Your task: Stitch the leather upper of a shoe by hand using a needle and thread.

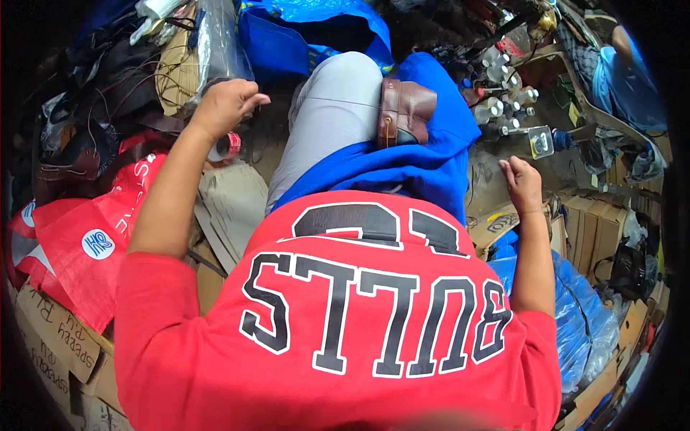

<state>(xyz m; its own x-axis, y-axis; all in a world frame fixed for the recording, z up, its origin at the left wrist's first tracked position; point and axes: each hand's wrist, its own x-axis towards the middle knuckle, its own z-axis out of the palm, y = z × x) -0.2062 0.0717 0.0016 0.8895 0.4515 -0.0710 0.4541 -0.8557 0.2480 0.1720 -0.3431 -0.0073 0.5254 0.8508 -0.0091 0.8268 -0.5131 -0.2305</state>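
Observation:
A brown leather shoe [408, 111] rests on my lap, between a grey-clad knee and a blue cloth [431, 154]. My left hand [228, 105] is raised out to the left of the knee, its fingers curled and pinched together. On the other side, my right hand [523, 185] is held out to the right, thumb and fingertips pressed together. Anything thin inside either pinch is too small to make out. Both hands are apart from the shoe. Another brown shoe [72, 161] lies among the things at the left.
Several small bottles [503, 86] and a square clear jar [540, 141] stand at the right. A blue bag [309, 32] gapes beyond my knees. Red bags [86, 244] and cardboard [226, 208] lie at the left. Cardboard boxes [586, 230] and blue plastic [575, 309] crowd the right.

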